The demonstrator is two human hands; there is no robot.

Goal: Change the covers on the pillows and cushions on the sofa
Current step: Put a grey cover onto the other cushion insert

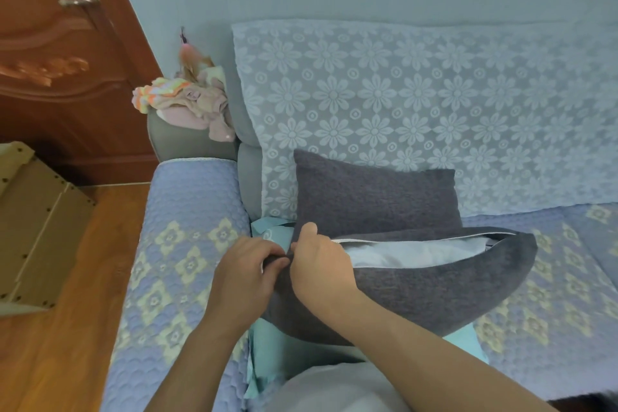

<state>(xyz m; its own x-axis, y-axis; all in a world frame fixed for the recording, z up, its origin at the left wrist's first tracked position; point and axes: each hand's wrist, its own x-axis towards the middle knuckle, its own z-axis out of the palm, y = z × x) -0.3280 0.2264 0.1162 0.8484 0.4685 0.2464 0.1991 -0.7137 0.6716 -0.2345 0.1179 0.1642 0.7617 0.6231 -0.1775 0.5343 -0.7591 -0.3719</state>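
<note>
Head view | both hands (244,273) (317,264) pinch cushion cover (418,294) corner | fingertips hidden

Support: sofa (187,244) w/ quilted blue-and-cream seat and armrest cover; lace floral throw (418,104) over backrest. On seat: dark grey cushion (374,197) upright against backrest; second grey cushion (418,298) in front, lying on teal fabric (267,358). Armrest top: heap of pink/striped clothes (187,104). Wood floor (67,344) at left carries beige box (36,221).
</note>
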